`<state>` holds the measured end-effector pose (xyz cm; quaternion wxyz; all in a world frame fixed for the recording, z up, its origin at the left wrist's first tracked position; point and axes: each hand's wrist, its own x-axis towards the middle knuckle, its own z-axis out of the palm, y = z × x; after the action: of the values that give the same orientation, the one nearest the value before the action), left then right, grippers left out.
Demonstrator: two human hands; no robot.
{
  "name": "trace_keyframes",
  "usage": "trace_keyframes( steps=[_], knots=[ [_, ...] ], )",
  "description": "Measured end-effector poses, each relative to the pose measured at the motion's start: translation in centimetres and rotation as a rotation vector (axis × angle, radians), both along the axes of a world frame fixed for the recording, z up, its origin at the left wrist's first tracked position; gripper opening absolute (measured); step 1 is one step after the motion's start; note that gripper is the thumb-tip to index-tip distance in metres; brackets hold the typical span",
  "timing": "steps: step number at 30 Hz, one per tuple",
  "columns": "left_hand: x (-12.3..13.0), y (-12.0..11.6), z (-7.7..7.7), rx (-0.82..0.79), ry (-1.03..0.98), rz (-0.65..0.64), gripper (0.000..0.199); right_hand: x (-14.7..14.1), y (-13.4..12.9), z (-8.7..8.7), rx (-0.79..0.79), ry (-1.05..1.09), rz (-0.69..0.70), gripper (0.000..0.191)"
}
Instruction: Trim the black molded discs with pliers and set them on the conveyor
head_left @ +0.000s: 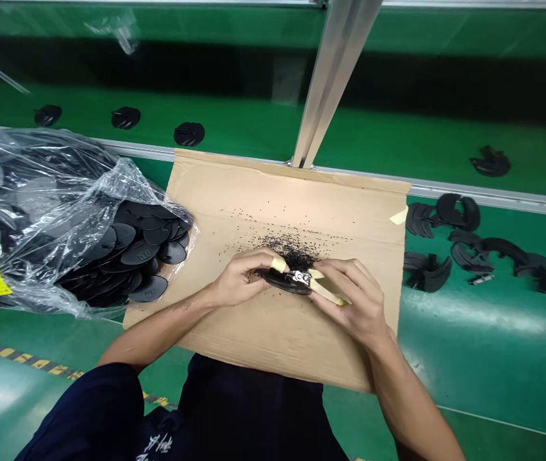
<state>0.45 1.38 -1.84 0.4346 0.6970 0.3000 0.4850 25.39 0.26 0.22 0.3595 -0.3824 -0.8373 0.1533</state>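
Note:
Both hands meet over a brown cardboard sheet (273, 333). My left hand (247, 275), with yellow tape on a finger, grips the left edge of a round black part (285, 285). My right hand (354, 298), its fingers taped too, is closed at the right end of that part, around a small silvery piece (300, 277) with round holes. Whether the silvery piece is fixed to the black part cannot be told. Just beyond the fingers lies a pile of tiny black bits (297, 253), scattered more thinly outward over the cardboard.
At left, a clear plastic bag (61, 198) spills black discs (141, 253) onto the cardboard's edge. Curved black parts (475, 253) lie on the green surface at right. More black parts (189, 133) sit on the green strip behind a metal rail. A metal post (330, 83) rises behind the cardboard.

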Motion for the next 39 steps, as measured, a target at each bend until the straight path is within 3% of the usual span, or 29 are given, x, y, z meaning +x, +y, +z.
trace_keyframes(
  steps=[6,13,18,21,27,30,35,39],
  knots=[
    [0.1,-0.1,-0.2,0.041,0.002,0.026,0.015,0.2,-0.2,0.1,0.042,-0.069,-0.006,0.053],
    [0.2,-0.3,0.2,0.094,-0.005,0.007,0.016,0.4,-0.6,0.7,0.067,-0.143,0.001,0.048],
    [0.1,-0.3,0.5,0.125,0.049,0.019,0.016,0.2,-0.6,0.4,-0.122,0.028,0.049,0.037],
    [-0.1,-0.2,0.5,0.164,0.064,0.051,0.018,0.1,-0.3,0.1,-0.214,0.095,0.006,0.033],
    [-0.3,0.0,0.2,0.19,0.123,0.053,0.029,0.0,0.3,-0.6,0.138,-0.194,-0.113,0.039],
    [-0.2,-0.1,0.1,0.182,0.161,0.032,0.031,-0.1,0.3,-0.7,0.218,-0.24,-0.101,0.04],
    [-0.1,-0.5,-0.5,0.115,0.213,0.043,0.028,-0.3,0.3,-0.8,0.173,-0.204,-0.088,0.043],
    [0.1,-0.4,-1.4,-0.197,0.11,0.092,0.021,-0.3,0.4,-1.1,0.115,-0.165,-0.125,0.037]
  ],
)
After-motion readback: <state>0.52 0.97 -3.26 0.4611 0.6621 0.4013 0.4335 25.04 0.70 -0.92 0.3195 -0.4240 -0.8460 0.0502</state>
